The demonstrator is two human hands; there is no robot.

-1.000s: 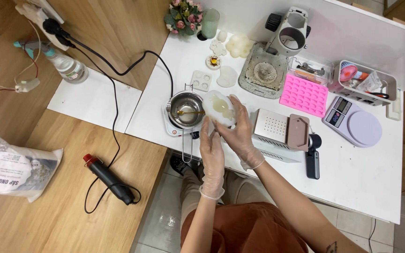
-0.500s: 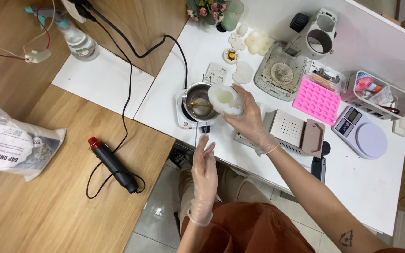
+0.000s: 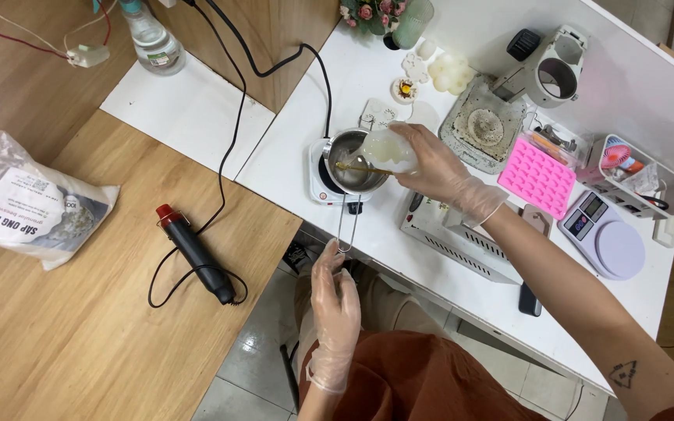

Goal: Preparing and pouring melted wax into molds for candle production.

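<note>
1. The right hand, gloved, grips a pale translucent mould, fingers curled over its far edge, tipping it over the rim of the steel melting pot.
2. The left hand, also gloved, hangs below the table edge with fingers loosely spread and nothing in them; its fingertips sit just beneath the pot's wire handle, and I cannot tell whether they touch it.
3. The pot stands on a small white hot plate, at 9 o'clock from the right hand; a golden stick lies across its mouth.
4. As a judgement: the mould is tilted at the pot, so its contents seem to be on their way in; whether any wax has left it cannot be seen.
5. At 3 o'clock from the right hand sit a pink silicone mould and a kitchen scale.
6. At 9 o'clock from the left hand, on the wooden bench, lie a black heat gun and, further out, a bag of granules.
</note>
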